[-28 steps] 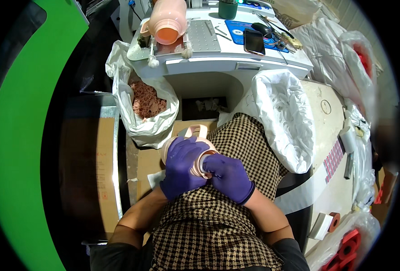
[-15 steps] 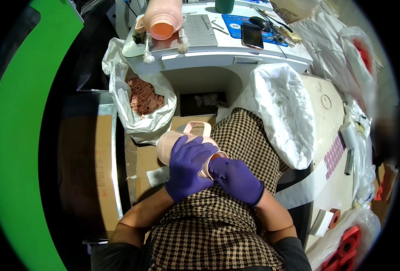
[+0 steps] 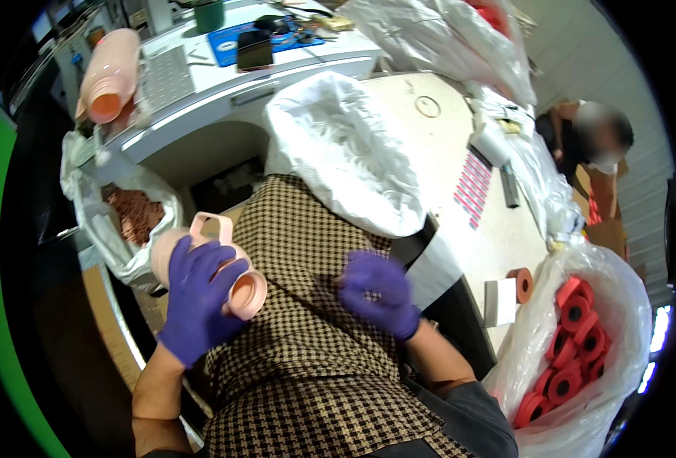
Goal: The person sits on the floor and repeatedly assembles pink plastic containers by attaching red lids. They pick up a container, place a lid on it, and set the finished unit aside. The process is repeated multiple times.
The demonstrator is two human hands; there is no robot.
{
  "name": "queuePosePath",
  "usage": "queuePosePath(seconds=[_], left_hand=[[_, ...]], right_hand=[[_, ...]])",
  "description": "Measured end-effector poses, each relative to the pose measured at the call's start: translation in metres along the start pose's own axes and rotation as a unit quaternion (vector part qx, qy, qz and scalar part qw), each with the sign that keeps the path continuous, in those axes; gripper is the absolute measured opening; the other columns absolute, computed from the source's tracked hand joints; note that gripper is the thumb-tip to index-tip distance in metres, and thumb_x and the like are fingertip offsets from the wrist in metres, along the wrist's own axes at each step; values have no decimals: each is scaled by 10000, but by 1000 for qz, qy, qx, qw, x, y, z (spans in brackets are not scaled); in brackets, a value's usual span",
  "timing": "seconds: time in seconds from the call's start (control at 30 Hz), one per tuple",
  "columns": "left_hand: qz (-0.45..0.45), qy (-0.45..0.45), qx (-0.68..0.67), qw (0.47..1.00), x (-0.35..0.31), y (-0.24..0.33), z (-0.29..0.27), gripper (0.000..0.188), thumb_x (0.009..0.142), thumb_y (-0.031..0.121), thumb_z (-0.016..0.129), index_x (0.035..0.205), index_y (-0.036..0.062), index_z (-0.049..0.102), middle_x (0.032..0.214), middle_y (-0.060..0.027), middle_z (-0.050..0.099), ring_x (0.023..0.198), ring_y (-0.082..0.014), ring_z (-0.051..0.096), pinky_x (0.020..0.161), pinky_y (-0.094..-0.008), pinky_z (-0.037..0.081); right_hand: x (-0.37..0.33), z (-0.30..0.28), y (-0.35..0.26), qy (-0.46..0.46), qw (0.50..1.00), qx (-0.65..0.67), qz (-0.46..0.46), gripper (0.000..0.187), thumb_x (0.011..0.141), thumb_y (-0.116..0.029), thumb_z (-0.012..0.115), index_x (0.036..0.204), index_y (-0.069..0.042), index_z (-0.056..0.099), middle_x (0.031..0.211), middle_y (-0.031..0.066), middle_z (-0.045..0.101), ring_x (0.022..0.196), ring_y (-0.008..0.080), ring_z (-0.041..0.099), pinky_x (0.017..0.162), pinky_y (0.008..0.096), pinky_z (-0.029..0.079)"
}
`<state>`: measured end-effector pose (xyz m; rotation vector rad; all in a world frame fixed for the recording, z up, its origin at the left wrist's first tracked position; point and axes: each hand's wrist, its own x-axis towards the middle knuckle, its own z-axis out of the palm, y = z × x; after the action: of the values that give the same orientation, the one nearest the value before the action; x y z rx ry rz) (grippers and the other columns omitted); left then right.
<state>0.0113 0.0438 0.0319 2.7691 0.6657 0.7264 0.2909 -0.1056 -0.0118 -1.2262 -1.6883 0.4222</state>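
On the left, the left hand (image 3: 200, 309) in its purple glove is wrapped around a pale pink handled bottle (image 3: 168, 252) tilted at the left edge of the checked cloth (image 3: 300, 328) over the lap, and the bottle looks like stiff, fairly light plastic, probably smooth enough to slip or turn in a loose grip. Its loop handle (image 3: 214, 217) and the body just behind the open mouth (image 3: 246, 293) seem the surest holds, while farther right the right hand (image 3: 377, 294) hovers apart from it, blurred, fingers curled; whether it pinches anything I cannot tell
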Motion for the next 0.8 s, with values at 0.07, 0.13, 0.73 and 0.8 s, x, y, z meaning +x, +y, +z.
queuePosePath(seconds=[0.07,0.13,0.73,0.8], left_hand=[[20,3,17,1000,-2,14,-2,501,696,204,818,1159,117,648,1275,-88,615,1222,-346,554,1101,-595,314],[116,-60,69,989,-34,18,14,404,852,296,707,1214,128,642,1389,-85,587,1295,-312,524,1135,-577,297],[434,260,862,32,-64,25,126,647,946,74,574,1499,-58,266,1490,-256,375,1453,-428,311,1205,-435,357],[430,231,799,351,-67,20,128,635,959,71,555,1521,-14,273,1513,-200,372,1459,-324,325,1172,-364,398]], right_hand=[[-29,-66,20,151,974,-142,92,244,800,-9,754,1037,-61,722,1010,71,699,1012,255,661,1011,435,506],[-56,-131,58,282,921,-248,106,230,792,20,761,1013,-25,717,1019,107,696,991,263,662,926,367,512],[-93,-206,94,208,867,-416,177,121,813,-75,772,813,-3,675,842,103,602,854,238,600,743,343,477],[-40,-159,49,246,923,-194,221,69,845,-51,727,873,6,700,891,72,591,890,209,584,768,328,468]])
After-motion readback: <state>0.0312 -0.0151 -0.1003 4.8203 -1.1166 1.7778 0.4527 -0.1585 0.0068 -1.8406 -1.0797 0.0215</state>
